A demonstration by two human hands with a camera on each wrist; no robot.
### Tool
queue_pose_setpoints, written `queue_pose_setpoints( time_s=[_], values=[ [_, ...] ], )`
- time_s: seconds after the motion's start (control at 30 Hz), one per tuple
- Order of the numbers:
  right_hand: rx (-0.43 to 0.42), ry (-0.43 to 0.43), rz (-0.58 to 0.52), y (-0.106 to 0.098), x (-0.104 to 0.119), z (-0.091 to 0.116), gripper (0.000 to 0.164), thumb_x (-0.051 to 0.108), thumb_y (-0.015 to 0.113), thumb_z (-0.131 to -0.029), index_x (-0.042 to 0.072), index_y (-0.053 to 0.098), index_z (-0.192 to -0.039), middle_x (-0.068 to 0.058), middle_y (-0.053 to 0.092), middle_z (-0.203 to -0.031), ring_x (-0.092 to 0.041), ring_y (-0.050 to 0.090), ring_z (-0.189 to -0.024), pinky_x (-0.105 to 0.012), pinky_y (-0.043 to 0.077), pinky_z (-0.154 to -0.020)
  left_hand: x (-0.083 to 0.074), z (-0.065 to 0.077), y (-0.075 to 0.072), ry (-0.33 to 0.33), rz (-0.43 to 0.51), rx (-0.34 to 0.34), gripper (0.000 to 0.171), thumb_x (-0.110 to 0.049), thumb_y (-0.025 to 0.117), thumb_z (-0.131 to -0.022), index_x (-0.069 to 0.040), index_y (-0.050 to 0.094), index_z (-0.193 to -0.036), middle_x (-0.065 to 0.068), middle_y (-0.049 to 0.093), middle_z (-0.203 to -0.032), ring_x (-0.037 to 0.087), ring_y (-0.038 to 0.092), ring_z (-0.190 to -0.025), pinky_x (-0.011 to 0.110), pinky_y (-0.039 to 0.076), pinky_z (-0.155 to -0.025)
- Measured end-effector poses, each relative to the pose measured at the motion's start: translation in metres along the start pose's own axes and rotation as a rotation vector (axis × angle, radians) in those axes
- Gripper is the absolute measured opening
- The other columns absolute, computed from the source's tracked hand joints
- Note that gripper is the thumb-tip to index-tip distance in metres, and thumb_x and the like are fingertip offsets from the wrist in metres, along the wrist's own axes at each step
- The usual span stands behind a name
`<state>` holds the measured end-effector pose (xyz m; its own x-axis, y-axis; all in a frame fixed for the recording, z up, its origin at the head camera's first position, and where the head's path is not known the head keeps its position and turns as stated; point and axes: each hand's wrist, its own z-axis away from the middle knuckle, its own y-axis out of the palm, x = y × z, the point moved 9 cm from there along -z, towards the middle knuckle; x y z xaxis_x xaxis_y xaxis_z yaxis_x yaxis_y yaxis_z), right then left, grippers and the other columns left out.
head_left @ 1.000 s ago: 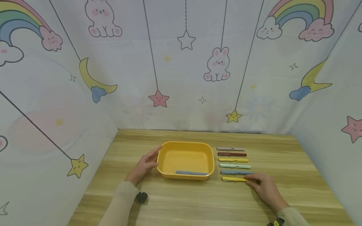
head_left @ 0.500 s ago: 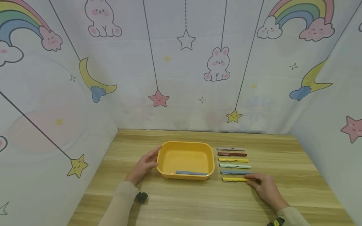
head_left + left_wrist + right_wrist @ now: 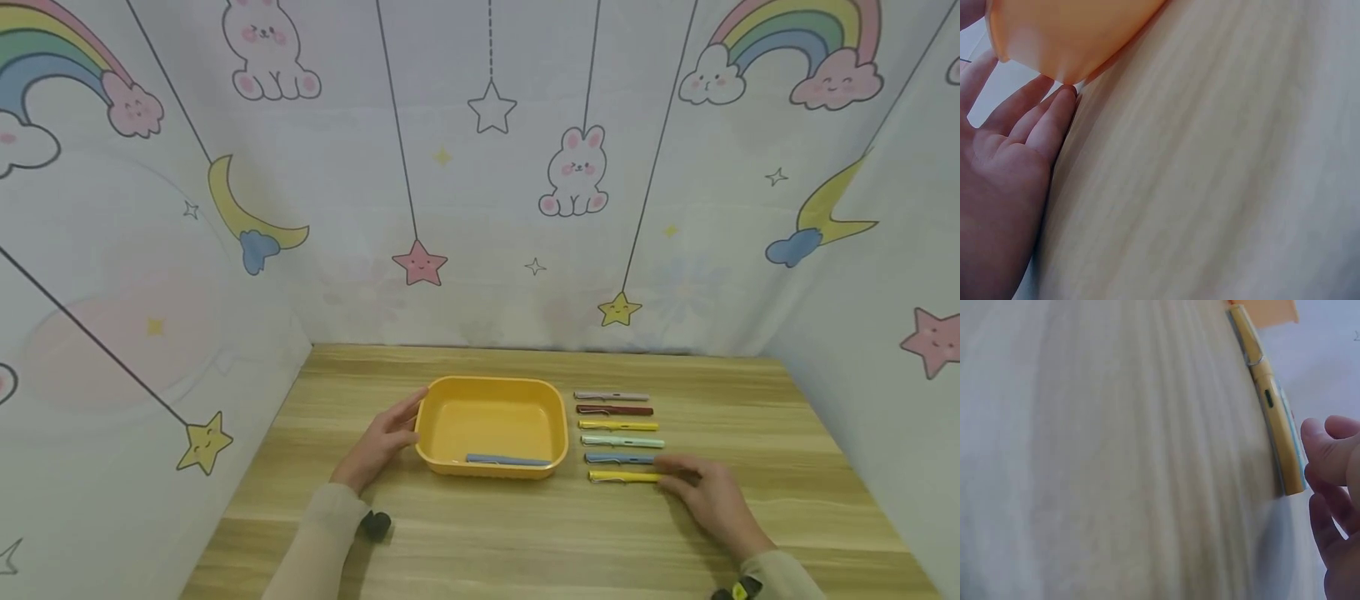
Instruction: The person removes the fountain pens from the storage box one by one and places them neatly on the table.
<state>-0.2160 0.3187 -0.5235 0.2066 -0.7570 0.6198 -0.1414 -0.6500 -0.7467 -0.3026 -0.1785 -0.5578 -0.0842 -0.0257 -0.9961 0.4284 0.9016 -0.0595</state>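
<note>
My left hand [image 3: 382,446] rests against the left side of a yellow plastic tray [image 3: 491,471], its fingers extended along the wall; in the left wrist view the fingertips [image 3: 1063,94] meet the tray's outer side. A blue pen [image 3: 508,459] lies inside, along the front wall. At the right, my right hand [image 3: 708,500] hovers by the ends of the two nearest pens, a blue pen [image 3: 618,458] and a yellow pen [image 3: 622,477]. The right wrist view shows the yellow pen [image 3: 1279,422] lying free, with thumb and fingers loosely bent just beyond its end.
Farther back in the same row lie a mint pen [image 3: 622,441], another yellow pen [image 3: 618,426], a dark red pen [image 3: 615,410] and a greyish pink pen [image 3: 611,396]. A printed curtain [image 3: 480,308] borders the wooden table [image 3: 525,542] at the back and sides.
My right hand has come off the near yellow pen's end and shifted slightly right and back, toward the blue pen's end. My left hand and the tray stay put.
</note>
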Motion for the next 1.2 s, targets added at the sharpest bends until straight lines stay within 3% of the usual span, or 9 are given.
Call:
queue_pose_setpoints(
  time_s=[0.2, 0.33, 0.73, 0.93, 1.2],
  values=[
    [0.034, 0.085, -0.1, -0.001, 0.001, -0.007, 0.035, 0.013, 0.08, -0.093, 0.012, 0.076, -0.127, -0.005, 0.077, -0.123, -0.02, 0.072, -0.114, -0.022, 0.059, -0.089, 0.0, -0.001, 0.001, 0.01, 0.004, 0.01, 0.076, -0.005, 0.067, -0.097, -0.015, 0.035, -0.165, 0.016, 0.033, -0.169, 0.046, 0.033, -0.152, 0.025, 0.044, -0.111],
    [0.056, 0.099, -0.195, 0.005, 0.008, -0.016, 0.037, 0.017, 0.077, -0.096, 0.008, 0.073, -0.132, -0.01, 0.075, -0.128, -0.016, 0.072, -0.114, -0.017, 0.057, -0.086, 0.002, -0.001, 0.0, 0.007, -0.003, 0.008, 0.075, -0.007, 0.067, -0.097, -0.017, 0.036, -0.165, 0.014, 0.033, -0.17, 0.045, 0.033, -0.152, 0.025, 0.043, -0.112],
    [0.165, 0.052, -0.493, 0.036, 0.049, -0.042, 0.042, 0.008, 0.071, -0.099, 0.001, 0.066, -0.14, -0.023, 0.068, -0.137, -0.022, 0.068, -0.124, -0.018, 0.055, -0.093, 0.002, 0.0, -0.001, 0.014, -0.009, 0.003, 0.073, -0.006, 0.066, -0.099, -0.018, 0.036, -0.165, 0.014, 0.032, -0.17, 0.046, 0.034, -0.152, 0.028, 0.043, -0.113],
    [0.173, 0.008, -0.553, 0.051, 0.075, -0.056, 0.043, 0.009, 0.074, -0.097, -0.004, 0.065, -0.138, -0.024, 0.068, -0.135, -0.026, 0.069, -0.123, -0.022, 0.057, -0.092, 0.003, 0.0, -0.001, 0.009, -0.021, 0.004, 0.074, -0.009, 0.067, -0.099, -0.019, 0.037, -0.165, 0.014, 0.034, -0.169, 0.047, 0.035, -0.152, 0.033, 0.043, -0.115],
    [0.216, -0.056, -0.596, 0.073, 0.114, -0.07, 0.042, 0.011, 0.076, -0.096, -0.002, 0.068, -0.135, -0.023, 0.069, -0.135, -0.04, 0.067, -0.124, -0.028, 0.059, -0.094, 0.003, -0.001, -0.001, -0.003, 0.008, 0.002, 0.074, -0.006, 0.067, -0.098, -0.018, 0.036, -0.165, 0.016, 0.035, -0.168, 0.045, 0.036, -0.151, 0.029, 0.045, -0.112]
  ],
)
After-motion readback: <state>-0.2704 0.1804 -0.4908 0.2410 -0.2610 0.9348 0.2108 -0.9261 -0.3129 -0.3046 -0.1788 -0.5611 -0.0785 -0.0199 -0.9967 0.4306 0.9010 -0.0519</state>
